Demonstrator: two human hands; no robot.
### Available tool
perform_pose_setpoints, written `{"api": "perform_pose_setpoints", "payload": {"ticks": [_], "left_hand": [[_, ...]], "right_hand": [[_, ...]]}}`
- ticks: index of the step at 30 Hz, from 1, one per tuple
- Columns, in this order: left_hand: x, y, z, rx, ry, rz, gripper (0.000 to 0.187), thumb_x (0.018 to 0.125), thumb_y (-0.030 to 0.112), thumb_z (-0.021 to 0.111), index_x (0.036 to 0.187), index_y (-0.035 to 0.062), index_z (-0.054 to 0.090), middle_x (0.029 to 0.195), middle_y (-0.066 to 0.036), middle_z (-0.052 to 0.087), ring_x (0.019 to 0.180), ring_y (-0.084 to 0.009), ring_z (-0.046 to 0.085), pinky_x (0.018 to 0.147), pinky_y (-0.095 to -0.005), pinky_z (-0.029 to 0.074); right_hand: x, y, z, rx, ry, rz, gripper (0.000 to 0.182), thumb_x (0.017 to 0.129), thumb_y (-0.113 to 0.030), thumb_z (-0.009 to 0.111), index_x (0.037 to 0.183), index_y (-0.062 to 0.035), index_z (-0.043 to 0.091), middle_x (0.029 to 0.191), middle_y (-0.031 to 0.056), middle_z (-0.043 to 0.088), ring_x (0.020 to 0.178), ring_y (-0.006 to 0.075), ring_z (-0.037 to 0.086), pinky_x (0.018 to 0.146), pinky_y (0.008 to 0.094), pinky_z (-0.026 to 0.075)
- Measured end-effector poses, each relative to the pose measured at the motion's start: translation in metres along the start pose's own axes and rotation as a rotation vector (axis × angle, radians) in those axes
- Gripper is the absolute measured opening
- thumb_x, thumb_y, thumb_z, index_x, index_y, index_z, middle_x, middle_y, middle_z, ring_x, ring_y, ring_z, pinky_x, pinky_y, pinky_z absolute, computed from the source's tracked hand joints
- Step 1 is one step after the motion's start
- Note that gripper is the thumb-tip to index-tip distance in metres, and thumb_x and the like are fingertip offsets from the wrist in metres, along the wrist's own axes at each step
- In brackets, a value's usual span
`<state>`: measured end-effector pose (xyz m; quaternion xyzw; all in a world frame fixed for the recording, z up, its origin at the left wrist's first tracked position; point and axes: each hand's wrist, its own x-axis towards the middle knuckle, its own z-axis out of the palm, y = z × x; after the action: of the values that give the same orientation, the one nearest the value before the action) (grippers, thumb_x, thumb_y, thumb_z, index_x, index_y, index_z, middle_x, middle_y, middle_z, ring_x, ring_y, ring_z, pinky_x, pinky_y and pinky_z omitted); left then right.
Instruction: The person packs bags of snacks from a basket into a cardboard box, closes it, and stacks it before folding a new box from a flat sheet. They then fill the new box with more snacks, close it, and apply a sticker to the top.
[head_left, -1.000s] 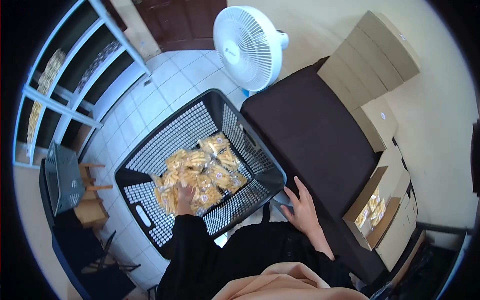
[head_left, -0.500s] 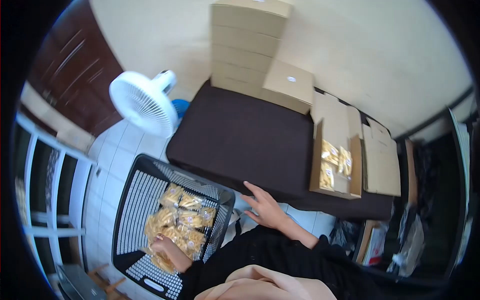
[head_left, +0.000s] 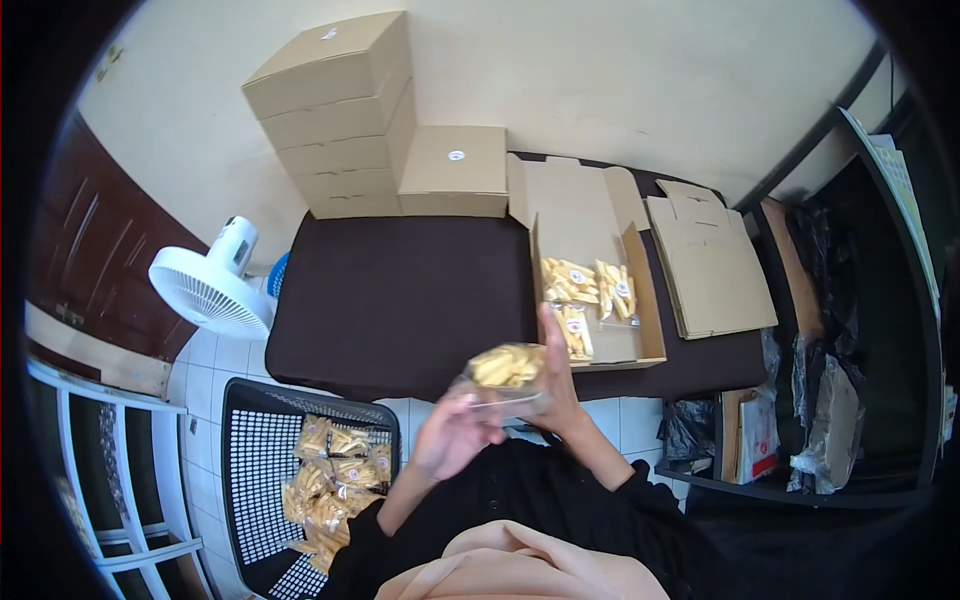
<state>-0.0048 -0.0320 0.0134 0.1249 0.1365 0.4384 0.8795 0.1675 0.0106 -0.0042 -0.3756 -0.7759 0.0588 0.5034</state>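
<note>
A clear packet of pale yellow stick snacks (head_left: 508,367) is held between my two hands, above the table's front edge. My left hand (head_left: 455,432) grips its lower left side, slightly blurred. Against the packet's right end is my right hand (head_left: 562,385), fingers pointing up and thumb side hidden by the plastic. Just beyond it stands an open cardboard box (head_left: 648,300) with 3 similar packets inside, grouped at its left and middle. Several more packets (head_left: 330,490) lie piled in a black plastic basket (head_left: 255,450) on the floor at left.
A dark cloth-covered table (head_left: 400,300) carries stacked closed boxes (head_left: 330,150), one single closed box (head_left: 455,170) and flattened cardboard (head_left: 710,265). A white fan (head_left: 215,285) stands left of the table. To the right is a dark shelf (head_left: 800,490) holding plastic bags.
My left hand has come up out of the basket with a snack packet. My right hand has met it at the packet. The view has turned toward the right.
</note>
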Motion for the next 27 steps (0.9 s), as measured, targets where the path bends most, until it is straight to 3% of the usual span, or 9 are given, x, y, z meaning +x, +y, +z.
{"api": "perform_pose_setpoints", "payload": {"ticks": [2,4,6,8,12,14,19,22,27], "left_hand": [[0.026,-0.026,0.008,-0.084,-0.121,-0.269,0.026,0.086,0.025,0.043,0.099,0.0034,0.050,0.091,-0.007,0.054,0.080,-0.0156,0.052,0.071,-0.0316,0.045],[0.044,-0.042,0.031,-0.093,-0.097,-0.424,0.021,0.085,0.026,0.045,0.093,0.0075,0.048,0.085,-0.003,0.046,0.078,-0.0142,0.047,0.067,-0.0303,0.041],[0.062,-0.059,0.036,-0.100,-0.137,-0.498,0.022,0.086,0.027,0.043,0.095,0.0071,0.048,0.087,-0.004,0.046,0.078,-0.0142,0.047,0.067,-0.0304,0.042],[0.078,-0.075,0.040,-0.109,-0.173,-0.569,0.023,0.088,0.027,0.042,0.098,0.0066,0.047,0.089,-0.004,0.046,0.078,-0.0141,0.047,0.068,-0.0304,0.042],[0.108,-0.089,0.051,-0.031,-0.342,-0.626,0.031,0.092,0.032,0.037,0.104,0.0052,0.048,0.101,-0.007,0.050,0.088,-0.0152,0.050,0.076,-0.0313,0.043],[0.109,-0.080,0.069,0.953,-0.571,-0.417,0.029,0.091,0.029,0.041,0.103,0.0036,0.049,0.105,-0.008,0.051,0.092,-0.0145,0.050,0.078,-0.0299,0.043],[0.127,-0.096,0.048,1.982,-0.049,0.127,0.037,0.080,0.028,0.059,0.102,0.0009,0.048,0.106,-0.017,0.049,0.100,-0.0300,0.047,0.086,-0.0386,0.037],[0.136,-0.112,0.019,2.214,0.018,0.385,0.045,0.079,0.033,0.059,0.108,0.0004,0.047,0.110,-0.018,0.047,0.109,-0.0321,0.040,0.093,-0.0403,0.031],[0.141,-0.117,-0.001,2.370,0.109,0.258,0.051,0.079,0.038,0.057,0.108,-0.0029,0.050,0.115,-0.020,0.045,0.113,-0.0322,0.039,0.094,-0.0396,0.031]], "right_hand": [[-0.025,0.017,-0.014,0.091,0.118,0.142,0.106,0.055,-0.043,0.077,0.130,-0.0003,0.017,0.131,0.0235,0.028,0.119,0.0378,0.033,0.097,0.0459,0.029],[-0.047,0.025,-0.031,0.089,0.145,0.396,0.120,0.053,-0.034,0.083,0.136,-0.0091,0.000,0.124,0.0184,0.029,0.118,0.0339,0.033,0.094,0.0421,0.037],[-0.055,0.034,-0.048,-0.075,0.246,0.335,0.124,0.049,-0.038,0.084,0.136,-0.0071,0.001,0.115,0.0133,0.032,0.108,0.0286,0.038,0.088,0.0405,0.039],[-0.053,0.045,-0.067,-0.346,0.332,0.286,0.118,0.043,-0.048,0.083,0.126,0.0084,0.020,0.101,0.0143,0.039,0.099,0.0279,0.038,0.082,0.0377,0.038],[-0.027,0.068,-0.108,-0.236,0.150,0.310,0.116,0.049,-0.034,0.079,0.133,0.0080,0.010,0.100,0.0144,0.038,0.091,0.0263,0.041,0.080,0.0374,0.037],[-0.017,0.093,-0.128,-0.126,-0.030,0.376,0.106,0.048,-0.022,0.072,0.134,0.0037,0.015,0.103,0.0177,0.038,0.097,0.0315,0.041,0.086,0.0380,0.037],[-0.004,0.151,-0.141,-0.025,-0.454,0.435,0.103,0.047,-0.017,0.073,0.133,0.0032,0.020,0.108,0.0196,0.039,0.107,0.0349,0.041,0.092,0.0360,0.037],[0.002,0.163,-0.135,-0.029,-0.860,0.526,0.104,0.045,-0.019,0.075,0.131,0.0038,0.022,0.112,0.0199,0.040,0.109,0.0343,0.042,0.093,0.0336,0.037],[-0.012,0.178,-0.129,-0.119,-1.108,0.451,0.087,0.050,-0.025,0.076,0.123,0.0031,0.039,0.121,0.0205,0.039,0.111,0.0320,0.043,0.094,0.0328,0.038]]}}
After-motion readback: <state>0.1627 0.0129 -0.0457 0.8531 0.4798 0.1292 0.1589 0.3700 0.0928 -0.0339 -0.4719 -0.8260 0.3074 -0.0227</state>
